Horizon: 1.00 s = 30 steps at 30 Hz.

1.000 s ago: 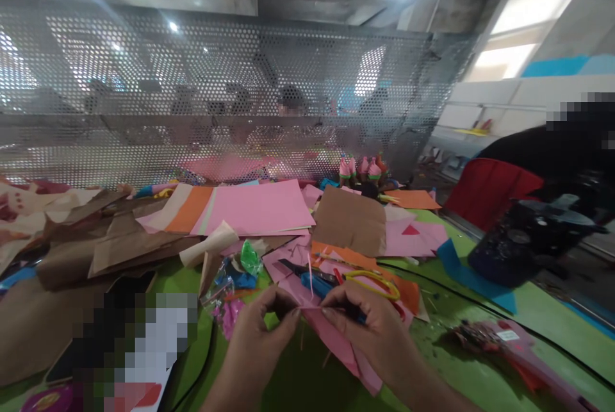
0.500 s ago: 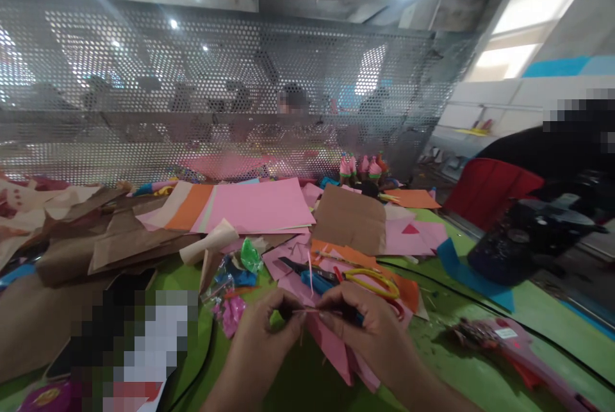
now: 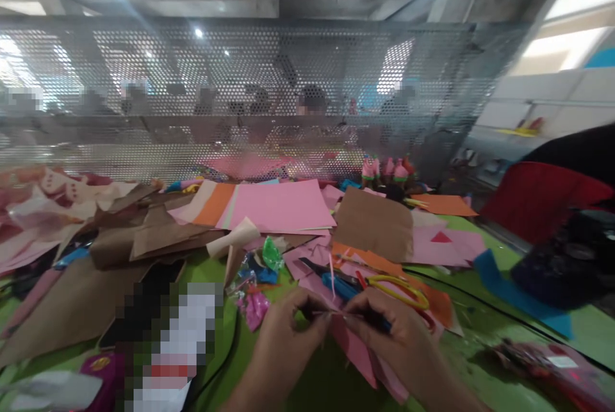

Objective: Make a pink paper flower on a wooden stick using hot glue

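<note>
My left hand (image 3: pixel 283 345) and my right hand (image 3: pixel 398 338) meet low in the middle of the view, fingers pinched together on a thin pink paper strip (image 3: pixel 336 314) stretched between them. Under the hands lies a pink paper sheet (image 3: pixel 358 351) on the green table (image 3: pixel 312 386). Just beyond my fingers rest blue-handled scissors (image 3: pixel 336 280) and yellow-handled scissors (image 3: pixel 398 289). The frame is blurred by motion.
Brown paper sheets (image 3: pixel 144 242), a large pink sheet (image 3: pixel 281 207), brown card (image 3: pixel 375 226) and orange paper (image 3: pixel 442 205) cover the table. A perforated metal screen (image 3: pixel 240 91) stands behind. A person in black sits at the right by a red object (image 3: pixel 538 197). Plastic wrappers (image 3: pixel 257 303) lie left.
The view has swung left, so everything sits further right in the picture. My hands keep pinching the pink strip, drawn slightly closer together.
</note>
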Available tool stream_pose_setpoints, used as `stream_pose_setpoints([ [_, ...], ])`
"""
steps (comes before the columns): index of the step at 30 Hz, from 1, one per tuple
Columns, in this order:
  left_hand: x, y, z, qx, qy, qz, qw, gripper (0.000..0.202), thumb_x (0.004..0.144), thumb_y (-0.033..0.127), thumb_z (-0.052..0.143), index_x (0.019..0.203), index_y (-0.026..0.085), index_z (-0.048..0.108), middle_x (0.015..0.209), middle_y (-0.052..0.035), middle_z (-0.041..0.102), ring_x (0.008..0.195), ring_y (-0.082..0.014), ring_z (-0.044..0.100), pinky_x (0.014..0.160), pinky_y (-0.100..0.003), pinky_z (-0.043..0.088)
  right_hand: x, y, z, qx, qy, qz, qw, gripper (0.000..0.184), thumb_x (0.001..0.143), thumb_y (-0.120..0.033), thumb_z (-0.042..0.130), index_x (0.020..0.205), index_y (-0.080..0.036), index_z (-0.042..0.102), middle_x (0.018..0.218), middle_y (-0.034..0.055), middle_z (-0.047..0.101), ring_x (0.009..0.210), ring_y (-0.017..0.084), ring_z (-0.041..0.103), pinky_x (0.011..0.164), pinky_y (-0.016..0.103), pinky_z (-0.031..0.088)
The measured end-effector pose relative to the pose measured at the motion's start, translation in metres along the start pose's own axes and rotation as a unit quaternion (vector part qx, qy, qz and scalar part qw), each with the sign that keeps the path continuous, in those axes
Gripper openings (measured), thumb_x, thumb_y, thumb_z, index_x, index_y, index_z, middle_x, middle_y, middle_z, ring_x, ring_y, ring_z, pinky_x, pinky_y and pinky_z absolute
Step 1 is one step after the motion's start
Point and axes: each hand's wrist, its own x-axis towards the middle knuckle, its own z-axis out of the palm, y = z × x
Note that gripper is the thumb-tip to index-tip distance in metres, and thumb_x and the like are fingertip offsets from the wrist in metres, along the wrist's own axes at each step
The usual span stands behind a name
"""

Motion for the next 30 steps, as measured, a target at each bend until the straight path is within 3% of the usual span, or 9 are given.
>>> stream_pose_setpoints([
  [15, -0.0007, -0.0005, -0.0035, -0.016, -0.031, -0.034, 0.999, 0.009, 0.076, 0.023, 0.059, 0.074, 0.017, 0.066, 0.074, -0.0031, 0.068, 0.074, -0.0197, 0.063, 0.068, -0.028, 0.047, -0.0022, -0.0046, 0.0040, 0.034, 0.029, 0.015, 0.999, 0.011, 0.083, -0.027, 0.064, 0.078, -0.018, 0.067, 0.073, 0.0013, 0.066, 0.070, 0.017, 0.060, 0.064, 0.025, 0.045],
  [30, 0.0000, -0.0019, -0.0016, -0.037, -0.028, -0.037, 0.998, 0.007, 0.074, 0.022, 0.061, 0.073, 0.018, 0.067, 0.073, -0.0023, 0.069, 0.074, -0.0195, 0.063, 0.069, -0.028, 0.048, -0.0049, -0.0031, 0.0059, 0.054, 0.023, 0.014, 0.998, 0.013, 0.085, -0.029, 0.064, 0.078, -0.019, 0.068, 0.073, 0.0014, 0.068, 0.071, 0.018, 0.063, 0.064, 0.025, 0.046],
])
